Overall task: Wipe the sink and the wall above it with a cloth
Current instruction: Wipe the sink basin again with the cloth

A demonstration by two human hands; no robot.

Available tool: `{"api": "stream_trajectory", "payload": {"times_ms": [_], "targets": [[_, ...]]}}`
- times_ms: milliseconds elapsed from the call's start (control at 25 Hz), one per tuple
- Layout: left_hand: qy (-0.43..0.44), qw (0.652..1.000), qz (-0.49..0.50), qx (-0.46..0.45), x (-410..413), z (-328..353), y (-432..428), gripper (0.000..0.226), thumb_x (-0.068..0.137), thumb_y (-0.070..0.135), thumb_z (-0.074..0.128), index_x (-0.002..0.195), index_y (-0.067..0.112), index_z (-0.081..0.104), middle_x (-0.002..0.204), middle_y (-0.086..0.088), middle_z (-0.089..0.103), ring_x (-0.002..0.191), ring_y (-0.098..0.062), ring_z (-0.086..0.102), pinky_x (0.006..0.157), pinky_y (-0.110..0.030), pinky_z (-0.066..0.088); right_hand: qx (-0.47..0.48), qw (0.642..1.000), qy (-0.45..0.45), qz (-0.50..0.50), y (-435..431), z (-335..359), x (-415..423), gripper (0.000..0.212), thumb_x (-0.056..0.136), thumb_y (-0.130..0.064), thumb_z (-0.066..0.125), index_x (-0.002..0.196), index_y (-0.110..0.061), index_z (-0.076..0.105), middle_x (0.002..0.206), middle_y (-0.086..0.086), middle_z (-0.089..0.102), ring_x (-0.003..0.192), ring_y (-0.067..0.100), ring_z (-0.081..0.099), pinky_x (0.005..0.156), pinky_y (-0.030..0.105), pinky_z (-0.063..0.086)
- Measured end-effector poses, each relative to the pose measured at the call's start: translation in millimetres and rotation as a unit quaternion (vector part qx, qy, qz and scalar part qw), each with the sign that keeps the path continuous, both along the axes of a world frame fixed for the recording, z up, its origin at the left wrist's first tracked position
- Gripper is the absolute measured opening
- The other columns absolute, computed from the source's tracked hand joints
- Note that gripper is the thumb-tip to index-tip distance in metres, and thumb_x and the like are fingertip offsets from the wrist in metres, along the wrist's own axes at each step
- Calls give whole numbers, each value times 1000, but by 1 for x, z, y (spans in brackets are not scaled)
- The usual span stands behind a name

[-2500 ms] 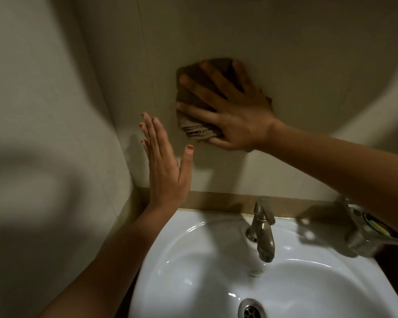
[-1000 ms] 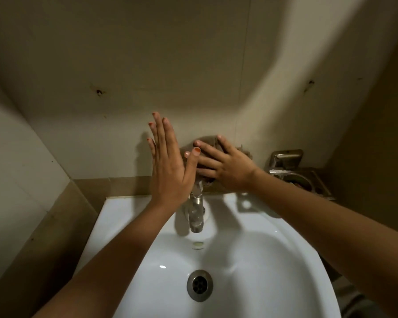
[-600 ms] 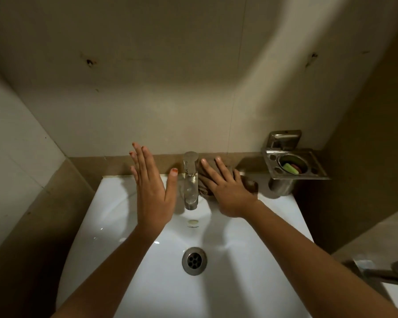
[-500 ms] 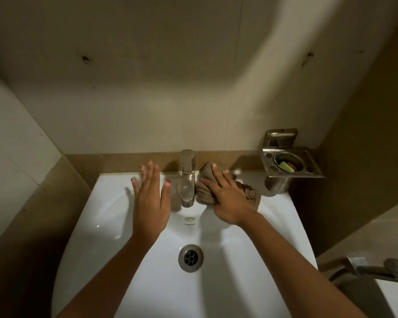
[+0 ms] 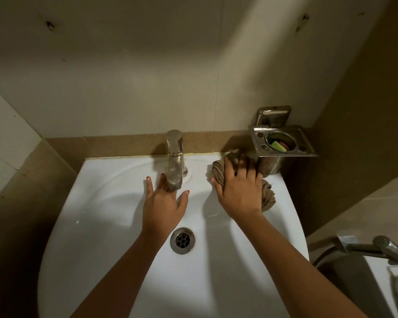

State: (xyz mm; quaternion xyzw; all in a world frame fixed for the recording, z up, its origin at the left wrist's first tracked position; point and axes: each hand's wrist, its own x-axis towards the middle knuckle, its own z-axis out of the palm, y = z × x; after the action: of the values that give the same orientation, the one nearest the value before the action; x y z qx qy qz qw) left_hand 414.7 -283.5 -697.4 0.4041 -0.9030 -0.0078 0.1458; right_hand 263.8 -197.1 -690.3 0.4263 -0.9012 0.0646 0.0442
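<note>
Wiping sink's (image 5: 97, 180) back-right ledge: R hand (image 5: 238, 193) presses bunched cloth (image 5: 219, 172) down w/ spread fingers, just beside metal holder (image 5: 271, 166). L hand (image 5: 163, 207) empty, relaxed, by tap (image 5: 175, 157). Next, prob: sweep round tap base, then basin.

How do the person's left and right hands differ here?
The left hand is empty, fingers spread by the steel faucet; the right hand presses a crumpled brown cloth on the rim of the white ceramic sink. The left hand is over the basin, the right hand farther back. Both are palm down.
</note>
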Motion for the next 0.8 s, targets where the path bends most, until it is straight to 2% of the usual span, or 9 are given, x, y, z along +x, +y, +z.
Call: {"api": "stream_trajectory", "payload": {"times_ms": [120,240,320,360,480,600,680,800], "targets": [[-34,999,3,-27,-4,-4,3,58,80,48,41,105,1,65,75,-15,73,79,-33,69,107,-52,28,3,999,-50,-12,-12,7,9,70,91,-65,16,147,-24,22,152,19,24,133,43,28,109,58,15],[-34,999,7,-29,-6,-10,2,68,79,52,38,116,0,60,89,-18,73,87,-35,68,108,-54,25,-4,991,-67,114,-28,7,19,61,94,-59,23,146,-28,24,158,13,9,140,40,16,110,57,14],[-39,999,10,-30,-6,-12,2,69,80,51,35,117,-2,58,91,-20,72,90,-36,67,109,-53,20,12,981,-53,184,-28,7,13,60,95,-58,27,147,-28,23,158,13,8,143,37,11,112,55,17],[-47,998,11,-30,-7,-12,3,69,82,51,35,118,-3,57,92,-22,72,92,-37,67,109,-52,17,27,981,-37,188,-25,8,6,61,95,-58,26,148,-27,21,158,15,11,142,38,13,113,55,19],[-62,998,28,-13,-7,-10,8,66,88,51,42,124,-4,51,100,-25,70,106,-37,62,114,-50,9,59,993,15,97,0,4,-14,63,96,-56,24,147,-20,21,149,23,28,130,43,34,107,53,27],[-66,996,58,18,-9,-7,14,68,91,49,40,135,-2,39,116,-24,64,121,-35,52,116,-47,0,30,995,81,46,24,-6,-18,60,93,-54,34,137,-13,42,135,29,45,112,45,51,99,53,37],[-63,995,67,26,-10,-7,17,68,92,49,35,139,0,32,126,-22,58,127,-33,46,116,-46,-4,15,995,89,35,32,-12,-17,57,90,-51,40,130,-11,49,125,27,52,105,45,54,96,56,40],[-58,995,72,37,-9,-7,21,67,94,46,32,144,2,23,139,-19,46,137,-30,34,116,-48,-5,9,996,92,11,35,-15,-12,55,88,-50,42,128,-13,50,122,24,54,103,44,54,94,57,41]]}}
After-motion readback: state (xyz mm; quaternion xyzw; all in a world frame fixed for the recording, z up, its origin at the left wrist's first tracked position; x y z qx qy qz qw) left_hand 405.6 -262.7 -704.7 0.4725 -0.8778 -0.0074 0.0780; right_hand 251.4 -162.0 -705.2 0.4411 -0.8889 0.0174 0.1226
